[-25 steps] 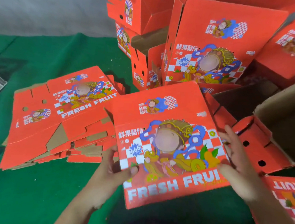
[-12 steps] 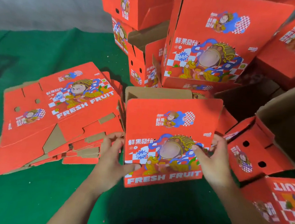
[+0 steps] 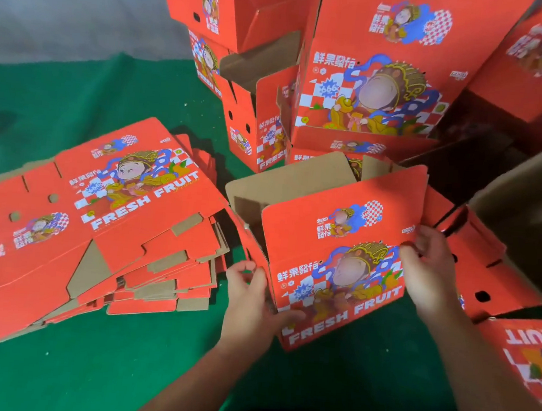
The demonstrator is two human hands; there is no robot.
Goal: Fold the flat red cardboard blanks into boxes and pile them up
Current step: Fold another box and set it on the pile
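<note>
Matt red printed cardboard boxes (image 3: 339, 269) (raw brown corrugated board inside) rest on green felt-like cloth (image 3: 87, 379).

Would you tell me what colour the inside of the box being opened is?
Plain brown, unprinted cardboard; the inside of the box shows clearly in the head view.

A: Place type?
B: Packing workshop, looks like fruit packaging. Big stack of flat red blanks (image 3: 99, 224) on the left, all the same print, "FRESH FRUIT".
A: Other evidence?
B: Piles of made-up red boxes (image 3: 370, 83) at the back and right, same print, several stacked on each other. One half-opened box (image 3: 333, 262) in front, brown inside showing.
A: Surface?
B: Green cloth-covered counter (image 3: 71, 377), small specks of debris on it. Plain grey wall (image 3: 68, 4) behind.
A: Home or shop?
B: No furniture or shelving visible. Bulk identical cartons point to a packing room.
</note>
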